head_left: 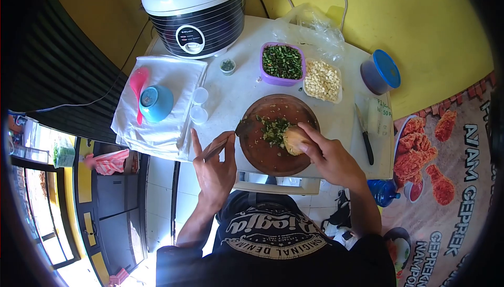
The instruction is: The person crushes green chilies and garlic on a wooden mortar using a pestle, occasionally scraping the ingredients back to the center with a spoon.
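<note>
A round brown stone mortar plate (pixel 262 153) lies on the white table in front of me, with chopped green chilli and crushed bits (pixel 274 128) in its middle. My right hand (pixel 328 153) grips a pale pestle (pixel 292 139) pressed onto the mash. My left hand (pixel 214 166) holds a wooden spatula handle (pixel 223 141) whose dark blade (pixel 244 126) rests on the plate's left rim.
Behind the plate stand a purple tub of green chillies (pixel 282 62), a tray of pale garlic cloves (pixel 322 81) and a blue-lidded jar (pixel 381 71). A rice cooker (pixel 195 11) sits at the back left. A blue bowl (pixel 155 102) rests on a white cloth. A black-handled knife (pixel 364 136) lies at right.
</note>
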`<state>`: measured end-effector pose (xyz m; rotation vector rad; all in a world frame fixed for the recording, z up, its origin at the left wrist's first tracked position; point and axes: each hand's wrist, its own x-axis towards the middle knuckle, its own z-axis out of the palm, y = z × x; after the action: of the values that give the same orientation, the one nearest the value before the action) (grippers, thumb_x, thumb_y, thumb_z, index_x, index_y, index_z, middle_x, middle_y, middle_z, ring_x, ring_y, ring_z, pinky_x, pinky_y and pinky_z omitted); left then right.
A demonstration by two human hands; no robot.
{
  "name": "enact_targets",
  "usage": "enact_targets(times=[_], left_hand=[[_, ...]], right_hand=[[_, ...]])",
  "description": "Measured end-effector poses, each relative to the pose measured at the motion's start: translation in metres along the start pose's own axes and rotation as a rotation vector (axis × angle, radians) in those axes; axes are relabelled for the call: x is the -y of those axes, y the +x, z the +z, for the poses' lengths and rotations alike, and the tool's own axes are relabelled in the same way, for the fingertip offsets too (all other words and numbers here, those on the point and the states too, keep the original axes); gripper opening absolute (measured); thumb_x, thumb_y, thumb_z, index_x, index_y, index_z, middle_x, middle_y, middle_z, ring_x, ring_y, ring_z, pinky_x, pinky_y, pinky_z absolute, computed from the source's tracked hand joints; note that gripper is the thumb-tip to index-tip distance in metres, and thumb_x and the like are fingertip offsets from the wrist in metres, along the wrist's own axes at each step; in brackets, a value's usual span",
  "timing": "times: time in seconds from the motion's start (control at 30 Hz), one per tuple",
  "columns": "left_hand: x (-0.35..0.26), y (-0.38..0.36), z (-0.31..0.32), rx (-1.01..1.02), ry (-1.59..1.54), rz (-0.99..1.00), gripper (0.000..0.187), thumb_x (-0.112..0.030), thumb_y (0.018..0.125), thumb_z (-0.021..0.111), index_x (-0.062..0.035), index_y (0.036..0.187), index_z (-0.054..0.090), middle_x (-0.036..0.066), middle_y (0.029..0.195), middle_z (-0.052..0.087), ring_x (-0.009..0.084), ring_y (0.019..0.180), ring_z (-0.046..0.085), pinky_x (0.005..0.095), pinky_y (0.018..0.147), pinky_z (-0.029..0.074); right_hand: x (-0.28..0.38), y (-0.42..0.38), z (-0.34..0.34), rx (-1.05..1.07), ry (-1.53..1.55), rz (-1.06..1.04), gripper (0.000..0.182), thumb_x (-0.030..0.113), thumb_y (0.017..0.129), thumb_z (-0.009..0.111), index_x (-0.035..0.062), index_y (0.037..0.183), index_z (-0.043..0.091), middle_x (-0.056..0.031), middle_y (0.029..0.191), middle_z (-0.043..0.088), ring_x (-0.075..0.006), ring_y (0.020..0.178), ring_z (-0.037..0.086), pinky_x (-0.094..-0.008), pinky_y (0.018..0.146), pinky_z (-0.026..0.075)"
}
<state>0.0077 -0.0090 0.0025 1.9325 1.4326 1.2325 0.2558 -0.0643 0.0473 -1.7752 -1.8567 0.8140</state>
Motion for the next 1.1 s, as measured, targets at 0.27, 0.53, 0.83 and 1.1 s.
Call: enact_targets(times=[0.27, 0.53, 0.83, 1.1], left_hand=[[-0.008, -0.014, 0.014, 0.163, -0.043, 0.124, 0.015, -0.003, 0.09, 0.071, -0.0043, 0.105, 0.07, 0.01, 0.088, 0.076, 0.0255, 0.076, 0.075, 0.0606, 0.121, 0.021], [0.006, -0.004, 0.0, 0.062, 0.007, 0.111, 0.013, -0.003, 0.091, 0.07, -0.0028, 0.104, 0.072, 0.008, 0.093, 0.077, 0.0251, 0.077, 0.075, 0.0599, 0.122, 0.019], [0.017, 0.005, 0.01, 0.056, 0.001, 0.121, 0.013, -0.002, 0.092, 0.068, -0.0047, 0.104, 0.07, 0.009, 0.091, 0.077, 0.0263, 0.08, 0.075, 0.0589, 0.122, 0.018], [0.017, 0.013, 0.01, 0.09, 0.061, 0.128, 0.009, -0.002, 0.092, 0.067, -0.001, 0.1, 0.071, 0.009, 0.09, 0.077, 0.0265, 0.079, 0.075, 0.0598, 0.122, 0.019]], right_hand=[[-0.014, 0.002, -0.002, 0.15, 0.335, 0.293, 0.051, 0.026, 0.107, 0.052, 0.0104, 0.154, 0.039, -0.0073, 0.07, 0.059, -0.0138, 0.06, 0.055, -0.0313, 0.064, 0.049], [-0.024, 0.011, 0.02, -0.061, 0.049, -0.345, 0.056, 0.026, 0.102, 0.058, 0.0179, 0.154, 0.041, -0.015, 0.08, 0.066, -0.0308, 0.064, 0.066, -0.0386, 0.063, 0.053], [0.035, 0.034, 0.011, 0.272, -0.45, -0.137, 0.052, 0.022, 0.097, 0.061, 0.0089, 0.145, 0.046, -0.022, 0.072, 0.067, -0.0408, 0.058, 0.066, -0.0501, 0.054, 0.054], [0.029, 0.038, 0.007, 0.296, -0.331, -0.125, 0.048, 0.022, 0.097, 0.059, 0.0079, 0.141, 0.048, -0.0225, 0.067, 0.066, -0.0426, 0.059, 0.066, -0.0514, 0.056, 0.055]])
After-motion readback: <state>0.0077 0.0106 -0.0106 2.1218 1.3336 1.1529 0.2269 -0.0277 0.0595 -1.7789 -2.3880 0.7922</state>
